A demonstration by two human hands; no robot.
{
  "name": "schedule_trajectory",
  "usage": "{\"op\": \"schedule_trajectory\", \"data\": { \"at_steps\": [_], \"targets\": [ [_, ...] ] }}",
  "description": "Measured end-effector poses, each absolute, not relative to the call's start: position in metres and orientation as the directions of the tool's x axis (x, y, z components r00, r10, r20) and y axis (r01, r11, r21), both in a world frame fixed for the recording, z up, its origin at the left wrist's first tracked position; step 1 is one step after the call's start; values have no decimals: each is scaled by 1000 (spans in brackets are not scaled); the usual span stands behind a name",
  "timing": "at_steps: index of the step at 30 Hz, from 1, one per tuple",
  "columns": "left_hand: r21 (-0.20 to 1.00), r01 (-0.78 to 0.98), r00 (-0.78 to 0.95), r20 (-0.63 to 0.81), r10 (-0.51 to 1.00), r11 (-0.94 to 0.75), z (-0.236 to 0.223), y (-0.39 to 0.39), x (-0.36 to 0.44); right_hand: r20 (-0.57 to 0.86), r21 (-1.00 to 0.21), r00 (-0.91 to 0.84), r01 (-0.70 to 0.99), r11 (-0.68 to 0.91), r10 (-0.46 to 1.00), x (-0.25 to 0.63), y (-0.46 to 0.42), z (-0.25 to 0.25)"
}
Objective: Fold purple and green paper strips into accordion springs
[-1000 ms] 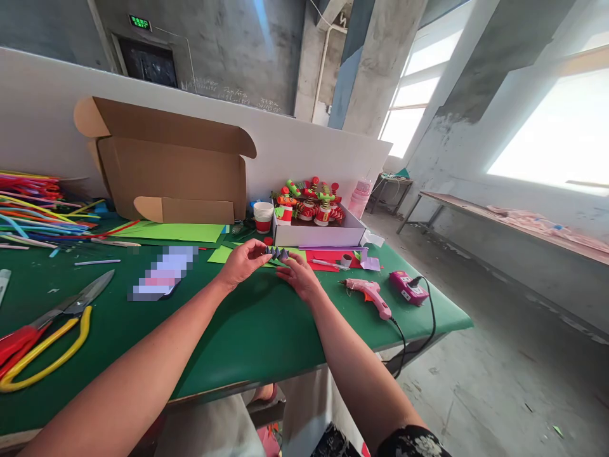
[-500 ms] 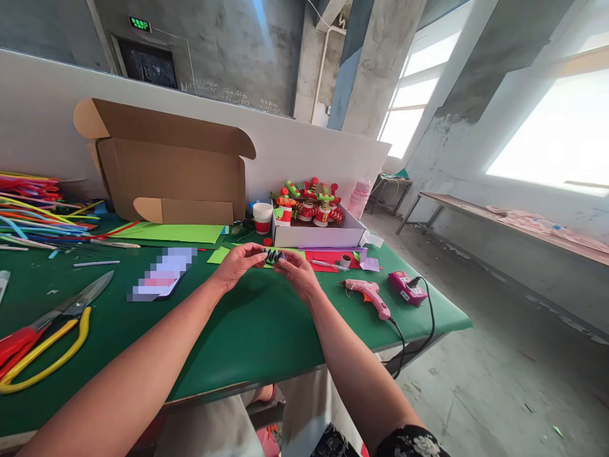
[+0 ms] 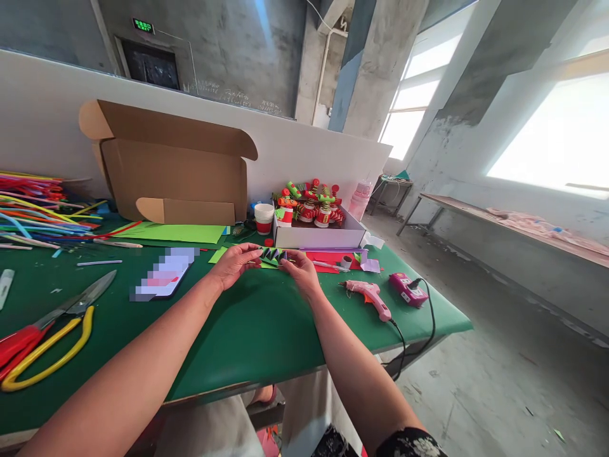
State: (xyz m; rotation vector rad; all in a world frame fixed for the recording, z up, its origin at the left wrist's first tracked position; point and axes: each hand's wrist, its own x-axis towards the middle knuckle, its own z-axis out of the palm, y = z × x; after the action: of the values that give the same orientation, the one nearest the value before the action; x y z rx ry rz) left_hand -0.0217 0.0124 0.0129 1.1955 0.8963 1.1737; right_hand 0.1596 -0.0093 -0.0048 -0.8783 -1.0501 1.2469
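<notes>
Between my hands, a small accordion-folded paper strip [image 3: 273, 254] in dark green and purple is stretched out above the green table [image 3: 247, 336]. My left hand [image 3: 234, 264] pinches its left end between thumb and fingers. The other end is gripped by my right hand [image 3: 301, 270]. Behind the strip, partly hidden by my hands, lie light green paper [image 3: 219, 254] and red paper [image 3: 320, 261]. A pink glue gun [image 3: 371, 295] rests on the table to the right of my right hand.
A white box [image 3: 318, 238] holds several red and green cup figures. Left of it are stacked paper cups [image 3: 264, 219] and an upright open cardboard box [image 3: 176, 171]. Scissors [image 3: 71, 311], a phone [image 3: 166, 274] and coloured pipe cleaners [image 3: 42, 209] lie left; a purple power socket [image 3: 408, 289] sits right.
The folded strip is pulled out a little longer, its zigzag folds spread wider. My hands have moved slightly apart, both still gripping the ends.
</notes>
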Motion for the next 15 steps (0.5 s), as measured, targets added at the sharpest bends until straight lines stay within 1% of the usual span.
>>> {"op": "schedule_trajectory", "data": {
  "at_steps": [3, 10, 15],
  "targets": [
    [977, -212, 196, 59, 979, -16, 11, 14, -22, 134, -947, 15, -292, 132, 991, 159, -9, -5],
    [981, -193, 198, 74, 977, -35, 10, 15, -24, 149, -951, 32, -268, 152, 988, 160, -8, -6],
    [979, -204, 214, 33, 976, 12, 11, 15, -24, 128, -957, 0, -262, 124, 992, 159, -7, -7]
  ]
}}
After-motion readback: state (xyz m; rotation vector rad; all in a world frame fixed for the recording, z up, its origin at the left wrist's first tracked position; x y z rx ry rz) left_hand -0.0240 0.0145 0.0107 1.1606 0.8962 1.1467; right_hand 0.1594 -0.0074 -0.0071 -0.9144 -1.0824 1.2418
